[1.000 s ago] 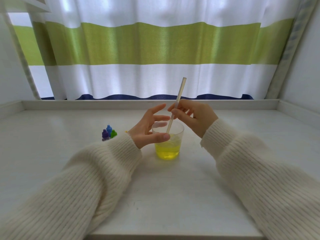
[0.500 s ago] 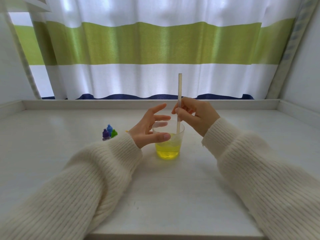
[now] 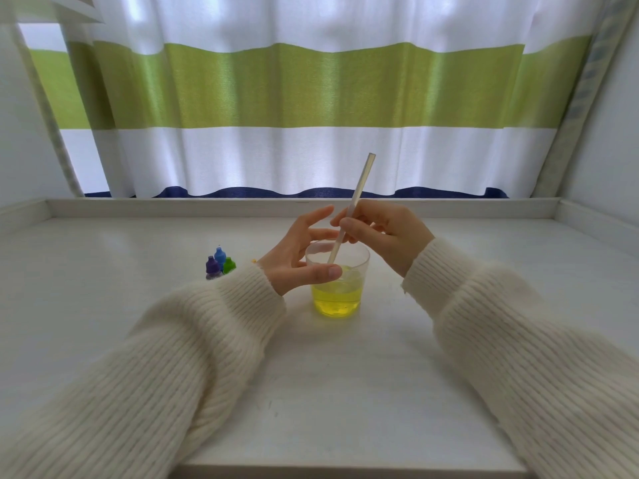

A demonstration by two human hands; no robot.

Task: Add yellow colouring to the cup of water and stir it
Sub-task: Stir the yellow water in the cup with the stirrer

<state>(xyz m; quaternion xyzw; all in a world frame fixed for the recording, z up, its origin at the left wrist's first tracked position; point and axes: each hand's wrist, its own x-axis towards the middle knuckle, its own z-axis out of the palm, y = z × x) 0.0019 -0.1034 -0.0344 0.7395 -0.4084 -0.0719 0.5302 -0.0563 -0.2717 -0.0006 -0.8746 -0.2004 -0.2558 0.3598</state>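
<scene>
A clear plastic cup (image 3: pixel 337 299) of yellow water stands on the white table (image 3: pixel 328 375) in the middle of the head view. My left hand (image 3: pixel 294 257) holds the cup from the left, thumb on its near side and a finger at the far rim, with the index finger lifted. My right hand (image 3: pixel 383 233) pinches a pale stirring stick (image 3: pixel 361 181) above the cup. The stick's lower end is inside the cup and its top leans to the right.
Three small dropper bottles, blue (image 3: pixel 220 255), purple (image 3: pixel 211 267) and green (image 3: pixel 228 265), stand close together left of the cup, beside my left sleeve. A raised ledge (image 3: pixel 173 207) runs along the table's back, with a striped curtain (image 3: pixel 311 98) behind it.
The stick stood upright half a second ago and now leans top-right again, as it did a second ago. My right hand shifted slightly with it. The left hand and cup stayed put.
</scene>
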